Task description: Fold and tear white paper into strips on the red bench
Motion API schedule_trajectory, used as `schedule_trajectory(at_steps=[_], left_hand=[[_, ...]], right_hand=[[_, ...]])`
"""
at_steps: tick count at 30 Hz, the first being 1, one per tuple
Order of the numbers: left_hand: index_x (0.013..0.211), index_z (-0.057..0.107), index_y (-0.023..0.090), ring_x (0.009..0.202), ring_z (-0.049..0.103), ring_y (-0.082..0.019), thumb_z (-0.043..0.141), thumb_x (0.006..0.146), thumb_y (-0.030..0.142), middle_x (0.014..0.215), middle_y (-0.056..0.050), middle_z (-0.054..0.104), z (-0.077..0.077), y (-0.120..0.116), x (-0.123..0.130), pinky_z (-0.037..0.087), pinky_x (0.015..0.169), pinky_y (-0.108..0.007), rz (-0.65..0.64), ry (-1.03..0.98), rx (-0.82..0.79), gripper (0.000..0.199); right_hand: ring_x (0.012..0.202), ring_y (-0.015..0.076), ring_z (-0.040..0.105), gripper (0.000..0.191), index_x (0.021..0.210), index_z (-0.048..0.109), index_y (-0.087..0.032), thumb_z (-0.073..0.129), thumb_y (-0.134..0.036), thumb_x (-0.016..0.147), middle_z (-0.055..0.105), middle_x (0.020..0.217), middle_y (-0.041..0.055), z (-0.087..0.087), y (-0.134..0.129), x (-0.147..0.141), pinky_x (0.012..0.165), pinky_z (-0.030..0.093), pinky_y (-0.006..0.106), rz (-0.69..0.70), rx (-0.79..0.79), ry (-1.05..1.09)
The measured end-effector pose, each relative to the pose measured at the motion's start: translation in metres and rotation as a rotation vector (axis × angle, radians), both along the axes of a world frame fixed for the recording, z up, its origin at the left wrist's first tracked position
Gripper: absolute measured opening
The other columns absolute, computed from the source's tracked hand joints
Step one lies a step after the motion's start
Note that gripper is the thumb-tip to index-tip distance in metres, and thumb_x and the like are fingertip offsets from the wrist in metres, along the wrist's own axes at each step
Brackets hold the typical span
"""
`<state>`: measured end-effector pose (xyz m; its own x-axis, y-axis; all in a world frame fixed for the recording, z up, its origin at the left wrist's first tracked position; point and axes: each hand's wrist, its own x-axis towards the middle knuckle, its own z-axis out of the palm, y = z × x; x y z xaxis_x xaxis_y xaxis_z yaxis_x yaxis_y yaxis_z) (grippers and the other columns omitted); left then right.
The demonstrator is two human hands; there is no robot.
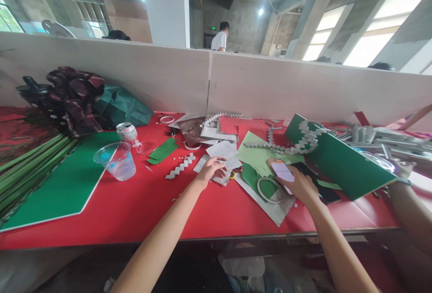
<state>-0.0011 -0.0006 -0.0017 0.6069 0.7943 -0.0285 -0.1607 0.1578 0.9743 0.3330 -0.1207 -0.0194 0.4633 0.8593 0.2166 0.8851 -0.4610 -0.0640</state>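
Observation:
Fingers spread a little, my left hand [212, 172] rests over printed paper sheets [223, 152] at the middle of the red table. My right hand [300, 184] is closed round a phone [283, 172] with a lit screen. A roll of tape [270, 190] lies just left of the phone, on green paper [249, 175] and a grey sheet. To the left of my left hand is a short folded-paper chain [181, 166]. A longer folded-paper chain [286, 149] runs behind the phone up onto a green board [340, 160].
On the left stand a plastic cup [124, 170], a can [127, 133] and a green board [67, 180] with long leaves. Green strips [163, 150] lie near the can. Another person's hand [402, 169] is at the far right. A white partition [151, 77] runs behind the table.

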Motion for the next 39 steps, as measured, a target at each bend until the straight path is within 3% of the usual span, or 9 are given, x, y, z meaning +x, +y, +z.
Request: schedule_trajectory(at_steps=[4, 10, 31, 39], left_hand=[[0.104, 0.057, 0.016, 0.065, 0.064, -0.014, 0.062, 0.078, 0.030, 0.082, -0.006, 0.064, 0.000, 0.000, 0.000, 0.048, 0.060, -0.025, -0.004, -0.003, 0.002, 0.030], [0.106, 0.057, 0.017, 0.063, 0.063, -0.013, 0.061, 0.078, 0.029, 0.081, -0.005, 0.064, -0.002, 0.001, 0.000, 0.048, 0.059, -0.024, -0.009, -0.011, -0.005, 0.031], [0.106, 0.058, 0.017, 0.063, 0.063, -0.013, 0.061, 0.078, 0.029, 0.082, -0.005, 0.064, -0.002, 0.000, 0.000, 0.048, 0.059, -0.024, -0.014, -0.002, -0.008, 0.030], [0.105, 0.058, 0.017, 0.064, 0.063, -0.013, 0.061, 0.078, 0.029, 0.081, -0.005, 0.064, -0.001, -0.001, 0.000, 0.047, 0.058, -0.023, -0.016, 0.002, -0.008, 0.030]], right_hand=[[0.105, 0.0333, 0.058, 0.068, 0.126, 0.045, -0.017, 0.044, -0.065, 0.078, 0.062, 0.115, 0.0145, 0.003, 0.000, -0.002, 0.087, 0.039, 0.041, 0.012, -0.031, 0.036], [0.103, 0.0343, 0.058, 0.068, 0.129, 0.043, -0.016, 0.046, -0.061, 0.078, 0.063, 0.115, 0.0155, 0.009, 0.000, -0.004, 0.081, 0.042, 0.039, -0.030, -0.038, 0.056], [0.104, 0.0335, 0.059, 0.064, 0.126, 0.042, -0.014, 0.044, -0.059, 0.080, 0.064, 0.113, 0.0166, 0.012, 0.000, -0.011, 0.086, 0.039, 0.041, 0.003, -0.071, 0.025], [0.093, 0.0358, 0.061, 0.065, 0.129, 0.044, -0.017, 0.047, -0.059, 0.079, 0.068, 0.102, 0.0159, 0.019, -0.003, -0.017, 0.074, 0.043, 0.038, -0.070, -0.087, 0.039]])
